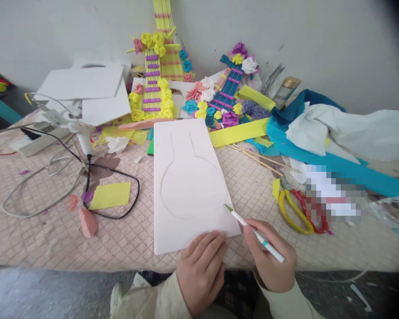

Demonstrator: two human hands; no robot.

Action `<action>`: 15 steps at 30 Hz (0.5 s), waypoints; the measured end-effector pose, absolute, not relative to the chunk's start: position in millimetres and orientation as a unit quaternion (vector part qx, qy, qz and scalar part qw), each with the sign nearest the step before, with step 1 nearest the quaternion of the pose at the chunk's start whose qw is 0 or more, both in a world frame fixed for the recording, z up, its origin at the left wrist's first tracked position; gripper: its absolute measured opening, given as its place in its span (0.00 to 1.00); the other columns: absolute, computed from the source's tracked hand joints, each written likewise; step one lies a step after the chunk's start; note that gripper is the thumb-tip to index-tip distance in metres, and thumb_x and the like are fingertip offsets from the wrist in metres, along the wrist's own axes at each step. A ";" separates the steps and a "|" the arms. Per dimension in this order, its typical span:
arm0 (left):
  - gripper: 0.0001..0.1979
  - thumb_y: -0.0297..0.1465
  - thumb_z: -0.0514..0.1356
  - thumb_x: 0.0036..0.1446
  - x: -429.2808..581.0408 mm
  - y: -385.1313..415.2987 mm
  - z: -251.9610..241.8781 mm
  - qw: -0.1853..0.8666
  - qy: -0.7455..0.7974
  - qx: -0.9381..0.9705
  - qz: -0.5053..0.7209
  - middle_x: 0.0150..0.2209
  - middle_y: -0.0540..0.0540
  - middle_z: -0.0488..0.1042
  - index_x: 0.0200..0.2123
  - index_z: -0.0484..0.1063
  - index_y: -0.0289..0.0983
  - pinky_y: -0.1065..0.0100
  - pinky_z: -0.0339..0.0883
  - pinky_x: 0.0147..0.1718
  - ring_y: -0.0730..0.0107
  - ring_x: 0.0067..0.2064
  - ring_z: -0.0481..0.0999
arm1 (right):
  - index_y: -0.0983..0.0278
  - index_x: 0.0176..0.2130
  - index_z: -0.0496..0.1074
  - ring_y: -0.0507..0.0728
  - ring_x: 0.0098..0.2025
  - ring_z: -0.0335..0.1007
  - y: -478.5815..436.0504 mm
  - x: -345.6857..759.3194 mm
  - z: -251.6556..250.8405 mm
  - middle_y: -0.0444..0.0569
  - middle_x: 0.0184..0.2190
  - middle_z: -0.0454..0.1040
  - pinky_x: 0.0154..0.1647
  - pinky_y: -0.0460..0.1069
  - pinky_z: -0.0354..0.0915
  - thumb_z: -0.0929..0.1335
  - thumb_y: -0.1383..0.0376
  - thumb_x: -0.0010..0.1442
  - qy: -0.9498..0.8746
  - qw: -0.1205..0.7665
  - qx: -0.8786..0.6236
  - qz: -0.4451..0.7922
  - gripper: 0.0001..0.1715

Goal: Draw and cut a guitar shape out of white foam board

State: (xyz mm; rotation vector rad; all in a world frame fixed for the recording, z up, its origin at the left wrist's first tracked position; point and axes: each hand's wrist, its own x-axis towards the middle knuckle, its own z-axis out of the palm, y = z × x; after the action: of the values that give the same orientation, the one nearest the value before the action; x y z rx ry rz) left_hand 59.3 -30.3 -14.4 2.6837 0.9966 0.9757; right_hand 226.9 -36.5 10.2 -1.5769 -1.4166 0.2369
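"Right hand (275, 271) pinching a white pen (257, 236), tip right on the lower right of that round outline (161, 190)!"

"And the left hand (201, 270)?"

"Fingers lying close together, resting on the near edge of the white board (193, 188)."

"Board's position?"

"Flat on the table (126, 243), in front of the person, yellow-handled scissors (281, 205) off to its right!"

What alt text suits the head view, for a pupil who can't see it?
A person's right hand holds a pen by a drawn, round, long-necked shape on a white sheet, while the left hand rests on the sheet's lower edge. Behind are colourful model guitars with paper flowers; scissors lie to the right.
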 end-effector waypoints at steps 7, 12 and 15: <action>0.19 0.24 0.53 0.51 60.5 -29.4 -9.8 0.057 0.337 0.886 0.315 0.50 0.46 0.69 0.48 0.67 0.34 0.64 0.62 0.51 0.67 0.53 0.64 | 0.63 0.37 0.71 0.55 0.33 0.70 -41.9 221.0 7.6 0.49 0.31 0.73 0.33 0.49 0.67 0.65 0.71 0.52 -0.632 0.476 -0.602 0.110 0.09; 0.19 0.24 0.53 0.51 60.2 -30.2 -11.0 0.054 0.335 0.888 0.312 0.50 0.45 0.69 0.48 0.67 0.34 0.63 0.62 0.51 0.66 0.53 0.64 | 0.63 0.37 0.71 0.55 0.34 0.69 -43.3 218.6 7.0 0.49 0.32 0.73 0.34 0.49 0.66 0.65 0.71 0.53 -0.619 0.484 -0.605 0.126 0.10; 0.19 0.24 0.52 0.51 60.3 -30.1 -10.8 0.053 0.333 0.888 0.312 0.50 0.45 0.69 0.48 0.67 0.34 0.63 0.63 0.50 0.66 0.53 0.64 | 0.63 0.37 0.71 0.54 0.33 0.69 -42.5 221.5 5.9 0.49 0.31 0.72 0.34 0.48 0.66 0.66 0.71 0.53 -0.592 0.489 -0.631 0.108 0.09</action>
State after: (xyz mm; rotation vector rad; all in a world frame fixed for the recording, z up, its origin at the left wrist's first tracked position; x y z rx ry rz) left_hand 60.3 -30.1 -10.8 2.6991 1.0116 0.9493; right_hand 221.5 -42.5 5.9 -1.5325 -1.4394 0.2624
